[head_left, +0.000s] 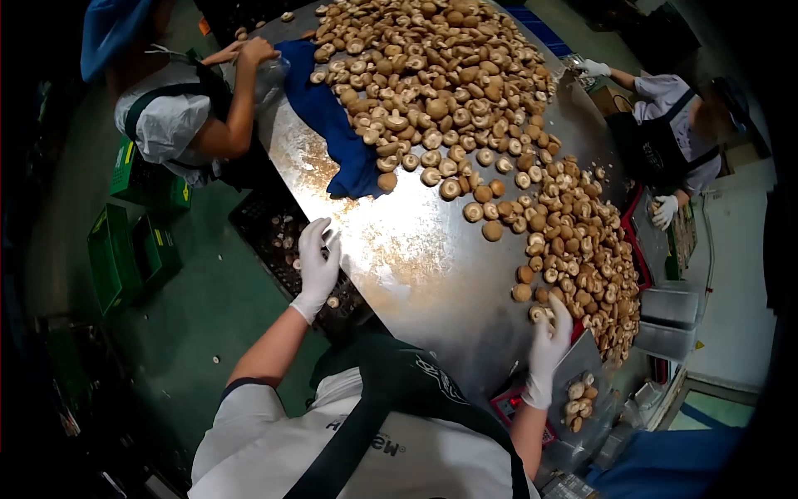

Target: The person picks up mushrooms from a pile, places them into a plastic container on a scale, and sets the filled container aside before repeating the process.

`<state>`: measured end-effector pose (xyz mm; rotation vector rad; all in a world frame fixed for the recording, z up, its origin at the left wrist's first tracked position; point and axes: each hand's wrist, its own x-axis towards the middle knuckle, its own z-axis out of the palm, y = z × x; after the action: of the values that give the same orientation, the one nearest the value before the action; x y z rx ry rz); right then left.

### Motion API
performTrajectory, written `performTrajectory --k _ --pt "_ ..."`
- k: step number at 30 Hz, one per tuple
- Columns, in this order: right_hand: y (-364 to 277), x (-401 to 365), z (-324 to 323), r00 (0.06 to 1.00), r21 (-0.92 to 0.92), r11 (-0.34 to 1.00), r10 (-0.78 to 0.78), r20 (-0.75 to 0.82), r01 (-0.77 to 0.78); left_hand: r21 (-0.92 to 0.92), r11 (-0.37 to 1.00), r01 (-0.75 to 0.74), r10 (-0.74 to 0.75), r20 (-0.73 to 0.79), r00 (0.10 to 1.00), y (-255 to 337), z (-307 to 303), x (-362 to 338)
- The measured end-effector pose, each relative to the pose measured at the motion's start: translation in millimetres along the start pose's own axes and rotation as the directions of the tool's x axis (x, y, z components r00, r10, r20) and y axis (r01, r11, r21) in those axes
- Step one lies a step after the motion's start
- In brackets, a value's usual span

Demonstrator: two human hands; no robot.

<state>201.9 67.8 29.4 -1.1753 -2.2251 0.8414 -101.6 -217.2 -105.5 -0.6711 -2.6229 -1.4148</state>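
Note:
My left hand [318, 262], in a white glove, hovers at the table's near-left edge with its fingers apart and nothing in them. Below it is a dark crate [253, 218] with some mushrooms inside. At the near end of the mushroom pile [440, 75], my gloved right hand [550, 341] has thumb and fingers curled around a brown-capped mushroom [539, 314]. Just beyond that hand lie more loose mushrooms [522, 292]. To its lower right, several mushrooms [580, 399] rest in a group on a scale with a red display [517, 405].
The metal table [399, 241] carries a dark blue cloth [345, 150]. One co-worker [179, 116] stands at left handling a clear bag; another [673, 133] in white gloves works at right. Green crates [116, 258] stand on the left floor. Clear plastic containers [667, 320] are at right.

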Motion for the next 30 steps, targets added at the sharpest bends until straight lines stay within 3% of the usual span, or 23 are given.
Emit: performTrajectory --k 2,3,5,7,9,11,13,15,17,19,20,23,26,30 --pt "-40.5 26.0 58.8 0.927 -0.071 0.938 -0.320 0.194 0.339 -0.357 0.932 0.066 -0.043 0.071 0.997 17.3 17.9 30.4" --pt "-48.8 39.4 90.0 0.872 -0.021 0.900 -0.415 0.258 0.435 -0.088 0.983 -0.160 0.163 0.029 0.986 24.6 21.6 52.2" --pt "-68.0 72.2 151.9 0.748 0.114 0.859 -0.494 0.443 0.500 -0.145 0.972 -0.182 0.186 0.015 0.982 36.4 42.0 92.8" --pt "-88.7 110.7 220.4 0.600 0.049 0.694 -0.653 0.462 0.718 -0.039 0.983 -0.182 0.181 -0.031 0.983 49.2 79.3 140.1" --pt "-76.7 144.1 250.1 0.555 -0.091 0.592 -0.676 0.484 0.801 0.124 0.988 -0.089 0.076 0.110 0.991 49.6 106.4 157.0" --pt "-54.4 168.9 246.8 0.649 -0.135 0.657 -0.652 0.393 0.742 0.226 0.957 -0.180 0.165 0.083 0.983 53.6 129.3 155.6" --pt "-27.5 176.4 225.3 0.780 -0.229 0.752 -0.553 0.292 0.618 0.138 0.986 -0.097 0.077 0.140 0.987 65.6 145.7 150.0" --pt "16.6 185.9 194.7 0.818 -0.367 0.733 -0.474 0.327 0.572 0.059 0.982 -0.178 0.166 0.160 0.973 72.8 166.4 138.4" --pt "41.6 182.4 158.4 0.843 -0.456 0.709 -0.467 0.267 0.537 -0.190 0.977 -0.100 0.162 0.349 0.923 75.1 192.1 120.9" --pt "62.9 181.5 128.2 0.905 -0.397 0.816 -0.354 0.235 0.421 -0.265 0.963 0.045 0.106 0.529 0.842 101.4 194.6 102.9" --pt "74.1 178.3 115.6 0.916 -0.357 0.845 -0.343 0.209 0.398 -0.267 0.962 0.049 0.121 0.584 0.803 109.9 191.7 95.4" --pt "70.0 164.1 91.8 0.933 -0.505 0.785 -0.294 0.206 0.359 -0.461 0.851 0.253 0.066 0.571 0.818 124.4 179.9 70.2" --pt "55.1 161.2 91.1 0.923 -0.451 0.806 -0.355 0.149 0.383 -0.467 0.882 0.061 0.141 0.385 0.912 101.1 159.1 53.5" --pt "9.2 163.4 135.3 0.933 -0.155 0.930 -0.302 0.198 0.334 -0.336 0.924 0.183 -0.063 0.340 0.938 61.5 121.3 55.4"
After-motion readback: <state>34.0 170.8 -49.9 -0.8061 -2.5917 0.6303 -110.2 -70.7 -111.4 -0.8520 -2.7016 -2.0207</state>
